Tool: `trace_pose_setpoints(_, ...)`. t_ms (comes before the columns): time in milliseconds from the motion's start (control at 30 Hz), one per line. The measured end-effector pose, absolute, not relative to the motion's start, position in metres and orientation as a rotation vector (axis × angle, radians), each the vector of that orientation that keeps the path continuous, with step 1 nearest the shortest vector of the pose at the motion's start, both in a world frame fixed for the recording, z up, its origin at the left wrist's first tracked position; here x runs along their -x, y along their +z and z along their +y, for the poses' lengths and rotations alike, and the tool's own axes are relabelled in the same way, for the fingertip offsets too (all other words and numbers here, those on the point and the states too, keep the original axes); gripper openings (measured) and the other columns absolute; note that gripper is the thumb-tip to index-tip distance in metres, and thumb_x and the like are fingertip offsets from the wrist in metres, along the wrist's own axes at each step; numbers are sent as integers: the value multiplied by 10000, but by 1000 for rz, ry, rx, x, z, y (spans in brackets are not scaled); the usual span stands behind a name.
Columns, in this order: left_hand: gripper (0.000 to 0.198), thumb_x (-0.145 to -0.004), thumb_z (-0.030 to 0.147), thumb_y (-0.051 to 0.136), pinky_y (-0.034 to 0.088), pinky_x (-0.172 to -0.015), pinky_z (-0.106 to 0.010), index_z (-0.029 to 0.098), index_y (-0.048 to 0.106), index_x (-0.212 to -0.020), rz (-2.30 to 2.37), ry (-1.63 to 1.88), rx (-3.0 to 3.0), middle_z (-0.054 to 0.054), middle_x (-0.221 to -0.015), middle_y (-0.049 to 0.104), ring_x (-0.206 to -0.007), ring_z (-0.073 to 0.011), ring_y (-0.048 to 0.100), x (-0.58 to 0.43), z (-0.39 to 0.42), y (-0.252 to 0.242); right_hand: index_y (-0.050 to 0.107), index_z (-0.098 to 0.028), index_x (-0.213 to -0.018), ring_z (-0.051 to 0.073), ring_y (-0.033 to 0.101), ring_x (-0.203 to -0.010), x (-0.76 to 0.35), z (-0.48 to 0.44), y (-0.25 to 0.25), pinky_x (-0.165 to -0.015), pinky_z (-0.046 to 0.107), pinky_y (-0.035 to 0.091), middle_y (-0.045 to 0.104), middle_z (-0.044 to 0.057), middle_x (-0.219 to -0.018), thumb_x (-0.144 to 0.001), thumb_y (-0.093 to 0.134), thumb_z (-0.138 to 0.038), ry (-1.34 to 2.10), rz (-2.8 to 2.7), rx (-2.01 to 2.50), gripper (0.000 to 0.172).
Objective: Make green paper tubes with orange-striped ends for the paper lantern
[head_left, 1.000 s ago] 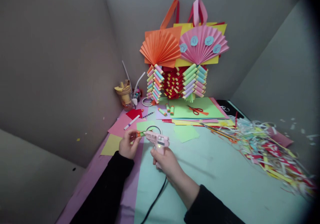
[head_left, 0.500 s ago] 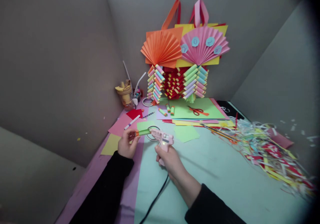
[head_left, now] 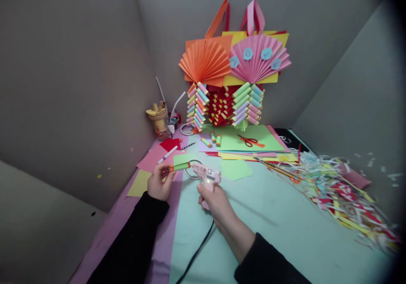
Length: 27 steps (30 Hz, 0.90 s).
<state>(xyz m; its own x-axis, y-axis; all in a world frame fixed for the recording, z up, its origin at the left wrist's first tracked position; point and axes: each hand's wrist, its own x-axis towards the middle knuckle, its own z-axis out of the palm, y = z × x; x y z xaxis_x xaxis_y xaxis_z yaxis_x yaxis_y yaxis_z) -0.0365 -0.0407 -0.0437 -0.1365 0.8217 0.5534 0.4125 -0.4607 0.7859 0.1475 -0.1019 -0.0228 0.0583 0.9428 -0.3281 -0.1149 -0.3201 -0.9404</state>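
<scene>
My left hand (head_left: 160, 182) is closed on a green paper roll (head_left: 181, 166) with orange ends, gripping it by its left end. Wrapped round the handle of a pink hot glue gun (head_left: 207, 178) is my right hand (head_left: 213, 199). The gun's nozzle points left, close to the roll's right end; whether they touch I cannot tell. A black cord (head_left: 196, 252) runs from the gun's handle toward me. Behind the nozzle lies a round ring (head_left: 187, 174), partly hidden. Several similar green rolls (head_left: 218, 140) rest farther back.
Red-handled scissors (head_left: 249, 141) lie on stacked coloured paper (head_left: 266, 134). Paper scraps (head_left: 342, 191) heap up on the right. Orange (head_left: 205, 60) and pink (head_left: 260, 53) paper fans hang on the back wall. A marker (head_left: 167, 154) and a pot (head_left: 159, 123) are at the left.
My left hand has drawn slightly left with the green roll, and the roll's orange right end now shows beside the nozzle. The glue gun has barely moved.
</scene>
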Motion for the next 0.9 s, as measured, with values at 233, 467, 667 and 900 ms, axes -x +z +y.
trace_pose_setpoints(233, 223, -788, 292, 623, 569, -769, -317, 186, 551, -970, 1387, 1657, -1886, -66, -959, 649, -849, -171, 657, 38, -43, -41, 528, -163, -728, 75, 437, -366, -146, -103, -17, -337, 173, 304, 507, -42, -465, -741, 577, -398, 1434, -955, 1451, 240)
trace_pose_setpoints(467, 281, -730, 292, 670, 564, -711, -300, 176, 546, -953, 1391, 1864, -1810, -56, -918, 648, -794, -162, 655, 41, -42, -29, 525, -165, -924, 89, 453, -389, -145, -105, -20, -354, 185, 337, 521, -55, -493, -737, 585, -443, 1522, -1064, 1374, 341)
trace_pose_setpoints(667, 442, -632, 239, 733, 528, -724, -264, 175, 540, -1025, 1541, 2245, -1238, -38, -902, 627, -778, -125, 637, 65, -48, 7, 539, -157, -870, 111, 538, -552, -136, -111, -13, -523, 230, 443, 600, -21, -628, -531, 700, -229, 1838, -745, 933, 382)
trace_pose_setpoints(900, 427, -614, 229, 767, 531, -745, -242, 188, 598, -1004, 1433, 2096, -1174, -27, -890, 649, -795, -127, 640, 62, -110, 64, 595, -131, -794, 163, 600, -659, -85, -115, -21, -635, 287, 438, 623, 2, -671, -439, 691, -84, 2083, -830, 848, 371)
